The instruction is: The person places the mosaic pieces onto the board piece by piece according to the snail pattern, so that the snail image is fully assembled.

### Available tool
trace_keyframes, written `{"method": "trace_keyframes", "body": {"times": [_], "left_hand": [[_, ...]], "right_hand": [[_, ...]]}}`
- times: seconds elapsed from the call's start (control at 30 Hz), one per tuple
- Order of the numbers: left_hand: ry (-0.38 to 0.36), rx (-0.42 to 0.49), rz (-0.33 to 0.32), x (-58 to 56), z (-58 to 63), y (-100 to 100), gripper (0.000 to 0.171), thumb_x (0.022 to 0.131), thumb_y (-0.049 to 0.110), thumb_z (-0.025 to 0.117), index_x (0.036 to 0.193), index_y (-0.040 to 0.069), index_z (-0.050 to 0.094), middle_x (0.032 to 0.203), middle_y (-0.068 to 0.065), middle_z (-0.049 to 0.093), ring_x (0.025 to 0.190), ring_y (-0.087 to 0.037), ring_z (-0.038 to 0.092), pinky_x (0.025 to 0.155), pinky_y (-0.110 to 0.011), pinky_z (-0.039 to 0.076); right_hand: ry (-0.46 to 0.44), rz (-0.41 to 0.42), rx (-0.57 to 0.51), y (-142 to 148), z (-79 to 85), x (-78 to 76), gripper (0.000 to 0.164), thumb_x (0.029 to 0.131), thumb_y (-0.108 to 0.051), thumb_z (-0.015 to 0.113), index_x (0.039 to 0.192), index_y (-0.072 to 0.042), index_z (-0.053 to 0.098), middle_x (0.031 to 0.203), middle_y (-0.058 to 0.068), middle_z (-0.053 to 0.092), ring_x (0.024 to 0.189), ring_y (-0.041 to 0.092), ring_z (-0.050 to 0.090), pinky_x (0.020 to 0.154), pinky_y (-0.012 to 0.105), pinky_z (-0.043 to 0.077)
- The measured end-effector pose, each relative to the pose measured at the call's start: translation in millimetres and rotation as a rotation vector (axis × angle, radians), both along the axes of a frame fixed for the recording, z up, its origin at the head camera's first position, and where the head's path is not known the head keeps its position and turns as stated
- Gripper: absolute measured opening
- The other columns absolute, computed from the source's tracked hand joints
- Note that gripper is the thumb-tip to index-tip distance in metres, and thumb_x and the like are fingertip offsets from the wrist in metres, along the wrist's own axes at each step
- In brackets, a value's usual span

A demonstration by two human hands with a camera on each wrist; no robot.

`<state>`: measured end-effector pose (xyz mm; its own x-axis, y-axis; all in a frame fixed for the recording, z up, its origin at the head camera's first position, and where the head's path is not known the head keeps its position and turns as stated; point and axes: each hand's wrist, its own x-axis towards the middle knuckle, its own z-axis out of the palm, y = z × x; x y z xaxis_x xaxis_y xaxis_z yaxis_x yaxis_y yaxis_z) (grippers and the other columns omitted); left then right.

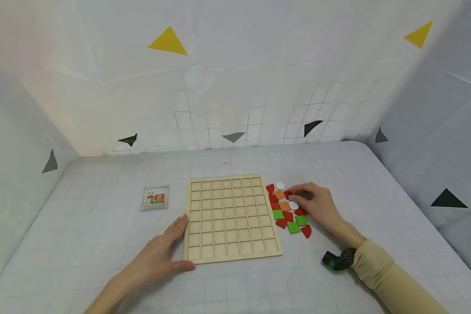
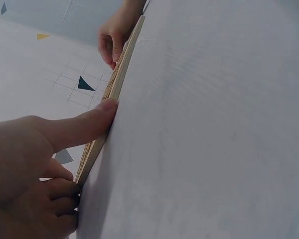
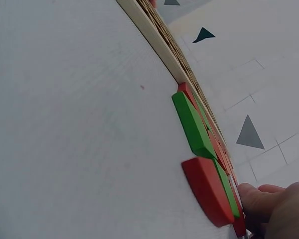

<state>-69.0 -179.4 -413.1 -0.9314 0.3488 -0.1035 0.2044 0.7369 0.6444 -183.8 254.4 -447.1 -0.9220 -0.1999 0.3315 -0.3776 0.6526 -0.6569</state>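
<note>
Left hand: your left hand [image 1: 162, 253] is spread along the left side of the board, fingers extended and released, merely touching its edge; the thumb rests at the near left corner.
Right hand: your right hand [image 1: 315, 205] is over the far part of the pile, thumb and forefinger pinching a red piece [image 1: 288, 195]; the other fingers bend in behind, and the right wrist view hides the fingertips.
Board: the board [image 1: 233, 257] lies flat on the table in front of you, between your hands, a pale wooden square divided by thin ridges into rows of square cells.
Pile: right beside the board's right edge, its pieces lie close together, some touching.
Reds: rounded wedges [image 1: 306, 231] are scattered through the pile, one at its near right end.
Greens: three green squares [image 1: 293, 227] lie in the near half.
Oranges: two orange squares [image 1: 284, 206] sit nearer the board than your fingertips.
Whites: two white discs [image 1: 280, 186], one at the far end, one just below your thumb.
Card: left of the board, near its far half, a small card [image 1: 155, 198] shows a red, orange and green figure on a grid.
Right wrist: you wear a black device [image 1: 339, 260] beside a tan sleeve [image 1: 388, 272].
Table: the table [image 1: 235, 290] is pale, with faint grid lines.
</note>
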Motion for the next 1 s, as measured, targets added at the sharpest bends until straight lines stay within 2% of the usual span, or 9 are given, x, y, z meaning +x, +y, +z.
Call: {"method": "trace_keyframes", "body": {"times": [0.57,0.87,1.0], "left_hand": [[0.011,-0.004,-0.001,-0.7,-0.1,-0.4,0.112,0.072,0.052,0.085,0.158,0.009,0.028,0.164,-0.008,0.026,0.151,-0.032,0.025,0.113,-0.065,0.029],[0.027,-0.012,-0.009,-1.3,0.1,-0.1,0.111,0.072,0.052,0.084,0.157,0.006,0.029,0.164,-0.010,0.028,0.150,-0.033,0.027,0.112,-0.065,0.031],[0.027,-0.009,-0.016,-1.1,-2.2,-0.8,0.111,0.072,0.053,0.084,0.157,0.006,0.030,0.164,-0.010,0.027,0.150,-0.033,0.027,0.112,-0.064,0.032]], "right_hand": [[0.021,-0.055,0.051,-0.7,-1.6,0.8,0.023,0.088,-0.019,0.078,0.111,-0.016,0.075,0.100,-0.001,0.073,0.089,0.013,0.063,0.075,0.018,0.048],[0.031,-0.048,0.046,-0.1,0.4,1.6,0.024,0.088,-0.019,0.078,0.111,-0.015,0.075,0.099,-0.001,0.073,0.089,0.014,0.064,0.075,0.019,0.049],[0.001,-0.061,0.042,-1.8,6.1,4.6,0.025,0.088,-0.023,0.078,0.112,-0.017,0.074,0.099,-0.001,0.073,0.094,0.015,0.064,0.081,0.027,0.050]]}}
